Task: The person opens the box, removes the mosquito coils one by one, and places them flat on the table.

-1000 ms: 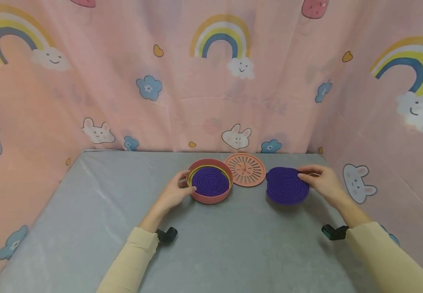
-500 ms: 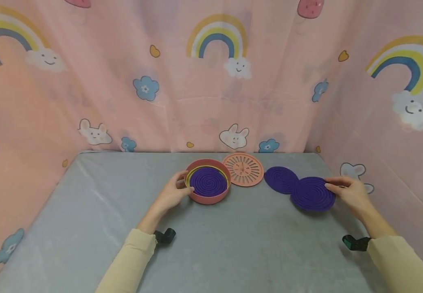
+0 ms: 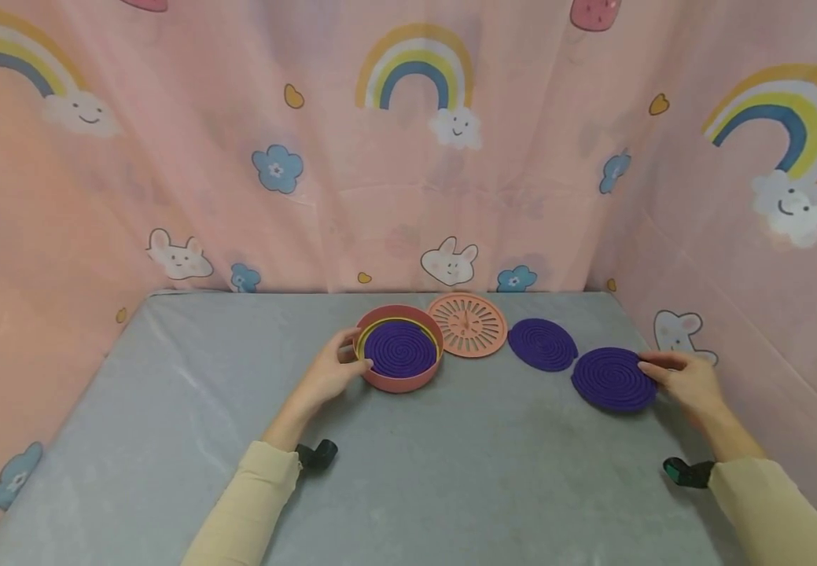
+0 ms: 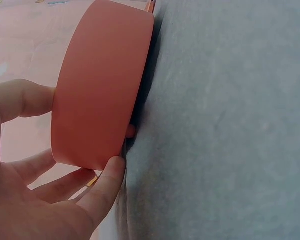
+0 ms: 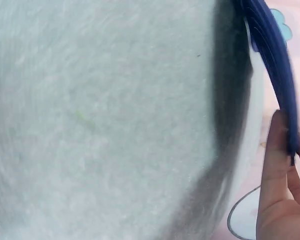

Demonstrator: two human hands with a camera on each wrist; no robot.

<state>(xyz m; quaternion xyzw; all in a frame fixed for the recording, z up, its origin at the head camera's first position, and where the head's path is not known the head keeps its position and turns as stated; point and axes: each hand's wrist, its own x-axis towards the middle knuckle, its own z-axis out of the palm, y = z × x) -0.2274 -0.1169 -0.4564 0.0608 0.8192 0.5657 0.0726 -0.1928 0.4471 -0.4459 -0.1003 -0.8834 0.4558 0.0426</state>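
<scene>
A purple spiral mosquito coil point(image 3: 613, 379) is pinched at its right edge by my right hand point(image 3: 687, 385), thumb on top. In the right wrist view the coil point(image 5: 276, 55) shows edge-on, with a gap between it and its shadow on the cloth. My left hand point(image 3: 330, 368) grips the left side of a round pink box point(image 3: 399, 384), which the left wrist view shows from its outer wall point(image 4: 102, 85). Inside the box lies another purple coil point(image 3: 400, 350), with a yellow rim around it. A third purple coil point(image 3: 542, 344) lies flat between the box and my right hand.
A round, slotted pink lid point(image 3: 468, 325) lies against the back right of the box. Grey cloth point(image 3: 450, 472) covers the table. Pink printed curtains point(image 3: 408, 196) hang behind and on both sides.
My right hand has moved right and toward me with its coil, drawing it away from the other coil, which now shows whole on the table. The left hand keeps its grip on the box.
</scene>
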